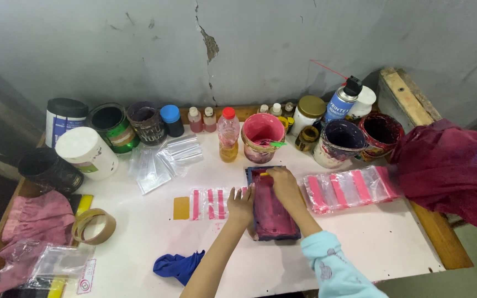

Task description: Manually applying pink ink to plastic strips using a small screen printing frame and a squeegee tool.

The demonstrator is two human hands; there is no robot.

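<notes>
My right hand (284, 185) covers whatever tool it presses on the pink-stained screen frame (271, 205); my elbows run off the bottom edge, and the bottle labels stay unreadable.

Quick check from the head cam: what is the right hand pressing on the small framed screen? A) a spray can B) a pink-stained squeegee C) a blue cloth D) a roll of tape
B: the right hand grips a pink-stained squeegee on the framed screen, while the left hand steadies the frame's edge.

Left hand (242, 203) steadies the pink-inked screen (272, 205) by its left edge; right hand (282, 185) presses a squeegee (265, 177) on it, striped bags (350, 189) just right
</notes>
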